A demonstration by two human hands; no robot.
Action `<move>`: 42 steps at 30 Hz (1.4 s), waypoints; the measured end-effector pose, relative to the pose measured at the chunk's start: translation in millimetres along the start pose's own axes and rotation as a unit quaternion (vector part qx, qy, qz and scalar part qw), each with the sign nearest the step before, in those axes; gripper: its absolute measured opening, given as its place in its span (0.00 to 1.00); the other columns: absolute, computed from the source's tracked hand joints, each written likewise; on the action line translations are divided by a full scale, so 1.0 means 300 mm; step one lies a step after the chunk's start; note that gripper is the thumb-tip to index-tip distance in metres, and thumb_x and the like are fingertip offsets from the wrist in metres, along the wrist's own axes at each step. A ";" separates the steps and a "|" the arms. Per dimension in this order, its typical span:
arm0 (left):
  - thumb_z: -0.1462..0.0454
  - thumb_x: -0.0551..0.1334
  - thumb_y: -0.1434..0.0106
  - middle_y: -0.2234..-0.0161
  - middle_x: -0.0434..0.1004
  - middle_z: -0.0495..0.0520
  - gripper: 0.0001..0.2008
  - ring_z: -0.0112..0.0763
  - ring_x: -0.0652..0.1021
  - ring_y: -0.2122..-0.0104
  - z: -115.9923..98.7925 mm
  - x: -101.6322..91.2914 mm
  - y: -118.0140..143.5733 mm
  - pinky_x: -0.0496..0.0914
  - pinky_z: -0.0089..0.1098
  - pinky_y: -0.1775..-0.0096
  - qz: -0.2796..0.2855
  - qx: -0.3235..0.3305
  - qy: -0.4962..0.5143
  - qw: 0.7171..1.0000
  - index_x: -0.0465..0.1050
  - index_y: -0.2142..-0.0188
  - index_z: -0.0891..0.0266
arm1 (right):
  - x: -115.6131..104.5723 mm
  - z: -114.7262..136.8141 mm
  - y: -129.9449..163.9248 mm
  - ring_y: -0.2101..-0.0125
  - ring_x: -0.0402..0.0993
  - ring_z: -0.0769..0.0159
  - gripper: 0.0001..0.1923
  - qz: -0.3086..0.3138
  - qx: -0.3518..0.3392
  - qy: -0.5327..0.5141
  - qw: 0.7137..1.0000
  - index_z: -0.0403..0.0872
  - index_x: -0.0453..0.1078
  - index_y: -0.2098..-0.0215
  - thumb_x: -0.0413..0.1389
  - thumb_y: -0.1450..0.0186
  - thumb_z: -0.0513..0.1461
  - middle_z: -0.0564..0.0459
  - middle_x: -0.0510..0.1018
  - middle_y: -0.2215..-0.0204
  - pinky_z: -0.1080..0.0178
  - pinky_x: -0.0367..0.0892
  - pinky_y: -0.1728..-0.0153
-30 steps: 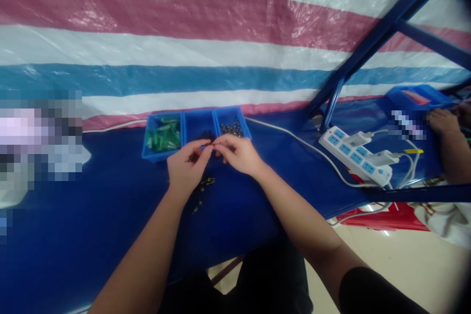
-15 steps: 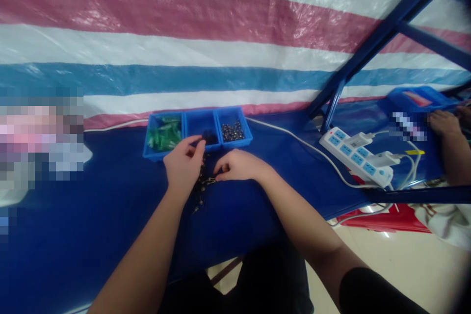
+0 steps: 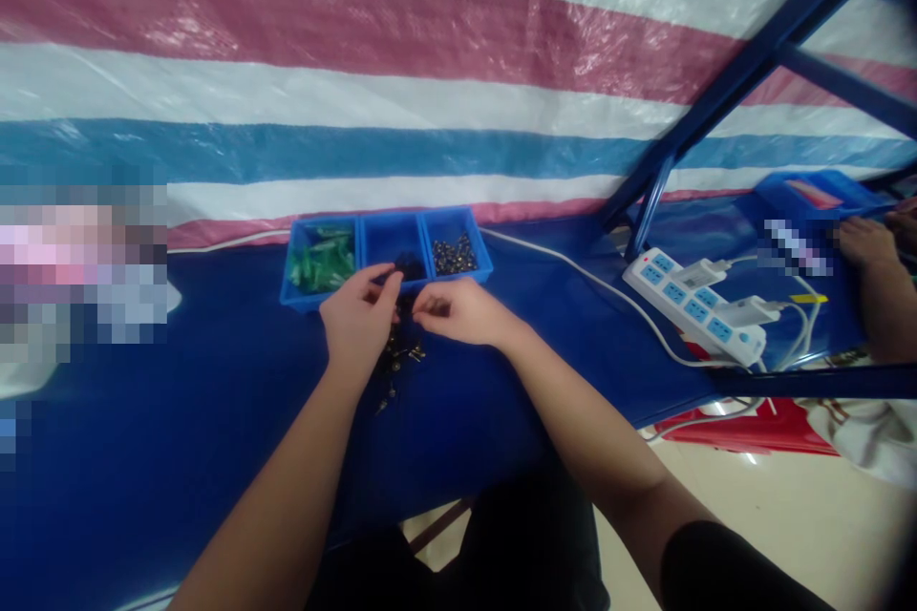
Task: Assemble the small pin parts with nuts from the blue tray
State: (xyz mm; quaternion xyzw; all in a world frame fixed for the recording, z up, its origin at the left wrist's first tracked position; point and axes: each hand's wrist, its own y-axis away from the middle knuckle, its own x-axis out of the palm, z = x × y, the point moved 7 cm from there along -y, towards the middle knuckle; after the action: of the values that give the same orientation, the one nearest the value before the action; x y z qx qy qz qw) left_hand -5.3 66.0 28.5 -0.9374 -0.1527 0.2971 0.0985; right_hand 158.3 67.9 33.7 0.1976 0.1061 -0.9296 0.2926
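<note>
Your left hand (image 3: 356,323) and right hand (image 3: 458,313) meet just in front of the blue three-compartment tray (image 3: 387,258), thumbs and forefingers turned toward each other over the blue table cover (image 3: 215,401). The left hand's fingers are curled with thumb and forefinger drawn close — whether anything sits between them is too small to tell. The right hand's thumb and forefinger are pressed together as in a pinch on something tiny and dark; what it is cannot be made out. The small metal parts (image 3: 398,358) lie scattered on the cover directly below the gap between your two hands, trailing toward you in a loose line, so they sit on the near side of both grips and a touch closer to the left hand's fingertips than to the right's. No single piece is clear enough to give its long axis. Beyond your hands, the tray's middle compartment holds a dark heap (image 3: 408,263), the left one green pieces (image 3: 319,265), the right one shiny metal pieces (image 3: 453,256). Well off to the right lies a white power strip (image 3: 692,305), and a co-worker's hand (image 3: 863,242) rests by another blue bin.
</note>
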 end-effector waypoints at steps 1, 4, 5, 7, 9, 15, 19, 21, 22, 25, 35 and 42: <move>0.53 0.65 0.35 0.82 0.75 0.44 0.16 0.28 0.75 0.82 0.001 0.001 0.000 0.72 0.32 0.68 0.003 -0.001 0.003 1.000 0.81 0.53 0.57 | -0.011 -0.005 -0.002 0.69 0.78 0.70 0.04 -0.031 -0.001 -0.016 0.999 0.43 0.75 0.63 0.60 0.35 0.36 0.52 0.82 0.68 0.66 0.72 0.64; 0.54 0.65 0.35 0.82 0.75 0.45 0.18 0.28 0.76 0.82 -0.001 0.002 0.003 0.72 0.30 0.69 0.001 -0.002 0.023 1.000 0.80 0.50 0.58 | -0.043 -0.025 -0.005 0.70 0.79 0.69 0.05 -0.113 0.003 -0.037 0.993 0.43 0.75 0.62 0.61 0.35 0.38 0.52 0.81 0.70 0.65 0.73 0.65; 0.54 0.65 0.35 0.81 0.75 0.45 0.18 0.27 0.76 0.82 -0.003 0.003 0.005 0.72 0.29 0.70 0.001 -0.003 0.034 0.999 0.79 0.49 0.58 | -0.052 -0.028 -0.005 0.71 0.79 0.69 0.06 -0.134 0.003 -0.031 0.991 0.43 0.75 0.62 0.61 0.35 0.38 0.52 0.81 0.70 0.65 0.73 0.65; 0.54 0.64 0.34 0.79 0.76 0.46 0.17 0.25 0.75 0.82 -0.010 0.010 0.012 0.71 0.27 0.73 0.012 -0.002 0.059 0.998 0.79 0.49 0.58 | -0.069 -0.026 -0.004 0.71 0.79 0.69 0.06 -0.168 -0.008 -0.007 0.986 0.43 0.75 0.62 0.61 0.34 0.39 0.52 0.82 0.71 0.66 0.73 0.65; 0.55 0.62 0.33 0.77 0.77 0.47 0.16 0.24 0.76 0.81 -0.024 0.023 0.020 0.71 0.25 0.74 0.041 0.011 0.075 0.996 0.80 0.51 0.58 | -0.080 -0.018 -0.003 0.69 0.79 0.69 0.06 -0.186 -0.026 0.015 0.982 0.44 0.76 0.61 0.61 0.33 0.39 0.52 0.83 0.69 0.66 0.73 0.64; 0.56 0.64 0.34 0.74 0.79 0.48 0.15 0.23 0.78 0.77 -0.036 0.047 0.032 0.73 0.24 0.70 0.088 0.038 0.086 0.992 0.80 0.51 0.58 | -0.102 -0.003 0.000 0.67 0.80 0.69 0.06 -0.227 -0.058 0.022 0.972 0.45 0.78 0.61 0.62 0.33 0.39 0.52 0.84 0.66 0.65 0.75 0.63; 0.56 0.65 0.34 0.74 0.79 0.48 0.15 0.23 0.78 0.78 -0.029 0.046 0.028 0.74 0.24 0.71 0.073 0.037 0.082 0.993 0.81 0.52 0.58 | -0.099 -0.019 -0.004 0.65 0.82 0.66 0.08 -0.233 -0.056 -0.004 0.971 0.47 0.79 0.58 0.62 0.33 0.40 0.50 0.85 0.62 0.63 0.77 0.63; 0.56 0.65 0.34 0.74 0.79 0.48 0.14 0.22 0.78 0.79 -0.029 0.043 0.026 0.74 0.23 0.71 0.066 0.037 0.089 0.993 0.81 0.52 0.59 | -0.096 -0.031 -0.005 0.64 0.82 0.66 0.10 -0.231 -0.051 -0.027 0.971 0.47 0.79 0.55 0.62 0.33 0.40 0.49 0.85 0.60 0.63 0.78 0.64; 0.57 0.65 0.34 0.74 0.79 0.48 0.14 0.22 0.78 0.79 -0.030 0.042 0.026 0.73 0.23 0.71 0.064 0.037 0.092 0.993 0.80 0.52 0.59 | -0.096 -0.036 -0.005 0.65 0.82 0.66 0.11 -0.233 -0.047 -0.037 0.971 0.47 0.79 0.54 0.61 0.33 0.40 0.49 0.85 0.60 0.63 0.79 0.65; 0.57 0.64 0.34 0.74 0.79 0.48 0.14 0.22 0.77 0.79 -0.033 0.042 0.028 0.73 0.23 0.71 0.065 0.036 0.095 0.993 0.80 0.52 0.59 | -0.100 -0.040 -0.002 0.69 0.81 0.67 0.10 -0.240 -0.037 -0.042 0.969 0.46 0.79 0.56 0.61 0.33 0.42 0.49 0.84 0.62 0.64 0.78 0.68; 0.56 0.66 0.35 0.75 0.79 0.46 0.15 0.23 0.78 0.78 -0.060 0.038 0.037 0.74 0.24 0.68 0.063 0.049 0.083 0.993 0.80 0.51 0.58 | -0.105 -0.026 0.000 0.68 0.79 0.70 0.09 -0.256 -0.049 -0.053 0.964 0.46 0.76 0.58 0.59 0.31 0.43 0.53 0.82 0.66 0.68 0.74 0.71; 0.56 0.65 0.34 0.74 0.79 0.47 0.14 0.22 0.76 0.79 -0.058 0.023 0.028 0.73 0.25 0.69 0.043 0.057 0.057 0.996 0.80 0.52 0.59 | -0.094 -0.020 0.000 0.68 0.80 0.69 0.11 -0.244 -0.072 -0.020 0.967 0.47 0.76 0.57 0.59 0.31 0.45 0.53 0.82 0.67 0.65 0.75 0.65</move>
State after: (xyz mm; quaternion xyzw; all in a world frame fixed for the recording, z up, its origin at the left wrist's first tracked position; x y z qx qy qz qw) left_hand 12.1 58.9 36.7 -0.9513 -0.0890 0.2555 0.1478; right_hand 181.5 83.9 40.4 0.1255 0.2117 -0.9665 0.0729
